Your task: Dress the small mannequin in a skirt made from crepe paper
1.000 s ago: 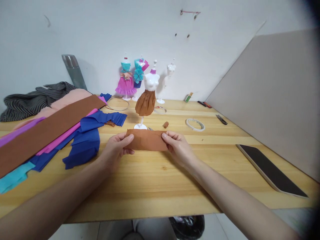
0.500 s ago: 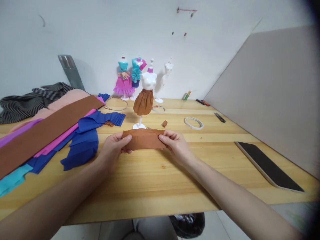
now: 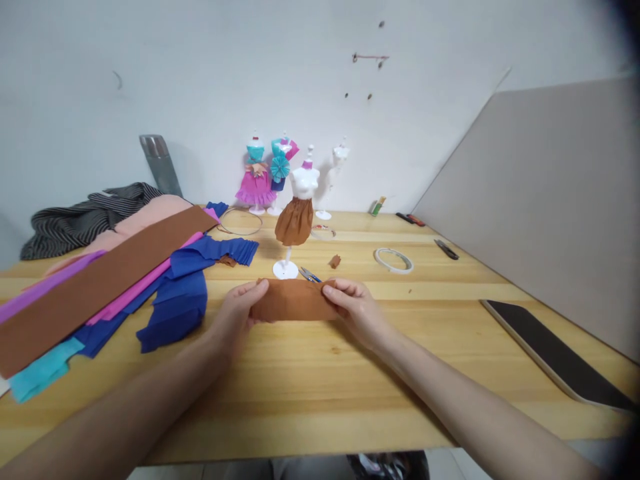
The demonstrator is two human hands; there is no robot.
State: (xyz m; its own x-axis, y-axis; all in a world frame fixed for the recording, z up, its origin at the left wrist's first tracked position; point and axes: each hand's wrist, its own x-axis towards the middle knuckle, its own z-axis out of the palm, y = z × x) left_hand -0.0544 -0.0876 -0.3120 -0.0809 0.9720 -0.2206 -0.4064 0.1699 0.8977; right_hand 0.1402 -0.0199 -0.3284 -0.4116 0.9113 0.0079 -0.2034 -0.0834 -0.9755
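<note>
A short strip of brown crepe paper [image 3: 295, 300] is stretched between my two hands, just above the table. My left hand [image 3: 237, 310] pinches its left end, thumb on top. On the other end, my right hand [image 3: 355, 307] grips near the upper corner with thumb and fingers. Right behind the strip stands a white miniature dress form [image 3: 304, 181] wearing a gathered brown skirt [image 3: 295, 222] and a pink neckband. Small snips [image 3: 310, 275] lie beside its base, partly hidden by the strip. A brown paper scrap [image 3: 335, 261] sits to their right.
Folded crepe paper in brown [image 3: 115, 287], blue [image 3: 180, 307] and other colours covers the left side. Several dress forms stand by the wall, one in a pink skirt [image 3: 256, 189]. A tape roll [image 3: 394, 261], a utility knife [image 3: 446, 249] and a dark flat board [image 3: 555, 353] lie right.
The view has tilted up slightly, so everything sits lower in the picture. My left thumb has shifted to the strip's upper edge, and the strip looks flatter. More of the snips shows.
</note>
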